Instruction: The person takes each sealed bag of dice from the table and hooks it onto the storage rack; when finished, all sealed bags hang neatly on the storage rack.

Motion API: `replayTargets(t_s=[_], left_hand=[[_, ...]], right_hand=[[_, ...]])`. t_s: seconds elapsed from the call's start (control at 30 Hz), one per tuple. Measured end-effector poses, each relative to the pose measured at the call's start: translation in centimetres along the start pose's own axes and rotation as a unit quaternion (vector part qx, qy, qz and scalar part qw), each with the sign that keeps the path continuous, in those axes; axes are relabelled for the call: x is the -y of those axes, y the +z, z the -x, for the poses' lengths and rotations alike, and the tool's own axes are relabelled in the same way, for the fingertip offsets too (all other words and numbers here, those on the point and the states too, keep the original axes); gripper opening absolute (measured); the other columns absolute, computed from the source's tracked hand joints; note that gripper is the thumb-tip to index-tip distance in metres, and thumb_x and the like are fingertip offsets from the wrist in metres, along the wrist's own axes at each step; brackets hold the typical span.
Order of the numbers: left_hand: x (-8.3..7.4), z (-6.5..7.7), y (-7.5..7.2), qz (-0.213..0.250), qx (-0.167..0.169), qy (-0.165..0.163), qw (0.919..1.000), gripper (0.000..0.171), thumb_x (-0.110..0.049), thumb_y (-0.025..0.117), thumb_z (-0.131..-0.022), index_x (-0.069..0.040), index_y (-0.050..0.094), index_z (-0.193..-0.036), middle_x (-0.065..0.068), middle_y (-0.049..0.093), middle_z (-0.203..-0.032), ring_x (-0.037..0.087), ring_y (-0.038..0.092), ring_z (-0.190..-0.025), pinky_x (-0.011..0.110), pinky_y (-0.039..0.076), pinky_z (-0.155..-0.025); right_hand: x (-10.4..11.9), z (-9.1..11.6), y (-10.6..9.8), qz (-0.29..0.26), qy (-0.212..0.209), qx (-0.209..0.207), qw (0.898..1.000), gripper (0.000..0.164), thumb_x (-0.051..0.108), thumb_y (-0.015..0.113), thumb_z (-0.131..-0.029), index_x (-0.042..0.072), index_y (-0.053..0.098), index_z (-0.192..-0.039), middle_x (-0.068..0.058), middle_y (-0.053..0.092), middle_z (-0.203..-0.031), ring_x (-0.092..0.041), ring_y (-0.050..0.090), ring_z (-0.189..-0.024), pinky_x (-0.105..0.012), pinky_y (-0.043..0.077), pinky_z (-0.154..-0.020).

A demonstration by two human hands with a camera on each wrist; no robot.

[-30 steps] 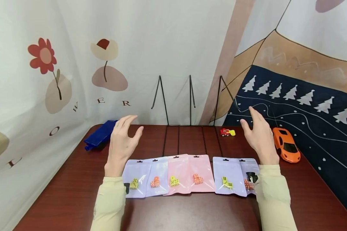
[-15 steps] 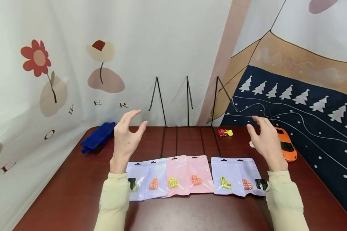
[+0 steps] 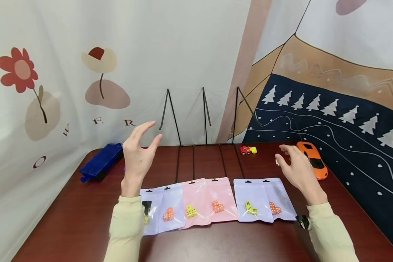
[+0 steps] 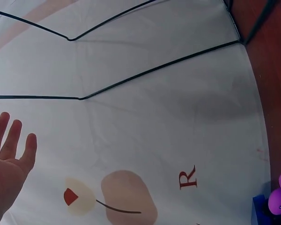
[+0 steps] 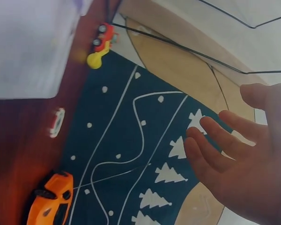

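My left hand (image 3: 139,158) is raised above the table, left of the wire rack, its fingers and thumb apart with nothing between them. My right hand (image 3: 299,173) hovers near the orange toy car (image 3: 313,159), also holding nothing, its fingers loosely bent. Below the hands lie overlapping zip pouches with dice inside: a lavender pair (image 3: 173,194) at the left, a pink pair (image 3: 199,193) in the middle and another lavender pair (image 3: 255,191) at the right. Behind them stands a black wire rack (image 3: 205,116) with three bent prongs. In the wrist views both hands show spread fingers.
A blue toy box or trailer (image 3: 101,162) lies at the left rear, with a purple duck (image 4: 278,201) beside it. Right of the rack's base sits a small red-and-yellow toy vehicle (image 3: 247,150). A small white-and-red piece (image 5: 57,123) lies near the right hand. Printed curtains enclose the table.
The head view has turned right, so the table things shift left in it. My right hand has dropped lower and its fingers bend slightly more. My left hand stays raised. Neither takes anything.
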State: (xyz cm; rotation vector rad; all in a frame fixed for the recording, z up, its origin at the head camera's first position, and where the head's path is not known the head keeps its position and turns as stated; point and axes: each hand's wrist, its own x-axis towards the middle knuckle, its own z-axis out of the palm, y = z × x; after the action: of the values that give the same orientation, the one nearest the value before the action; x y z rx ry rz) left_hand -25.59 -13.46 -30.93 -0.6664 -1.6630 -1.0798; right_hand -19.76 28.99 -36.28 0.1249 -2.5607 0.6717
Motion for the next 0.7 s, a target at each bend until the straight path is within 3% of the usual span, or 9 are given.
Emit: replayTargets(t_s=[0.23,0.43,0.6,0.7], left_hand=[[0.4,-0.2,0.4,0.019,-0.013,0.0,0.9997,0.042,0.011,0.078,-0.07,0.003,0.068,-0.109,0.013,0.067,-0.11,0.026,0.062,-0.104,0.031,0.047,-0.092],[-0.1,-0.6,0.9,0.033,-0.026,0.012,0.9991,0.037,0.011,0.078,-0.071,0.004,0.069,-0.106,0.013,0.067,-0.109,0.026,0.062,-0.103,0.033,0.047,-0.092],[-1.1,-0.9,0.9,0.04,-0.022,0.011,0.9989,0.031,0.012,0.077,-0.071,0.006,0.07,-0.101,0.016,0.068,-0.105,0.028,0.063,-0.101,0.031,0.047,-0.091],[-2.2,-1.2,0.7,0.046,-0.014,0.015,0.9987,0.028,0.013,0.075,-0.072,0.01,0.069,-0.098,0.021,0.068,-0.102,0.031,0.064,-0.099,0.031,0.048,-0.09]], right_hand=[[-0.7,1.7,-0.2,-0.006,0.001,0.027,1.0,0.042,0.027,0.055,-0.098,-0.005,0.052,-0.124,-0.023,0.054,-0.115,-0.038,0.053,-0.101,-0.055,0.047,-0.084],[-1.6,3.2,-1.2,-0.013,0.005,0.044,0.999,0.034,0.022,0.057,-0.096,-0.004,0.055,-0.118,-0.019,0.058,-0.106,-0.032,0.056,-0.091,-0.05,0.051,-0.077],[-2.3,4.4,-1.8,-0.001,0.012,0.072,0.997,0.033,0.024,0.057,-0.096,-0.002,0.056,-0.117,-0.017,0.06,-0.105,-0.027,0.058,-0.086,-0.041,0.053,-0.07],[-2.5,5.0,-2.2,-0.004,0.012,0.09,0.996,0.033,0.024,0.058,-0.096,-0.003,0.056,-0.115,-0.02,0.061,-0.106,-0.03,0.059,-0.086,-0.045,0.053,-0.071]])
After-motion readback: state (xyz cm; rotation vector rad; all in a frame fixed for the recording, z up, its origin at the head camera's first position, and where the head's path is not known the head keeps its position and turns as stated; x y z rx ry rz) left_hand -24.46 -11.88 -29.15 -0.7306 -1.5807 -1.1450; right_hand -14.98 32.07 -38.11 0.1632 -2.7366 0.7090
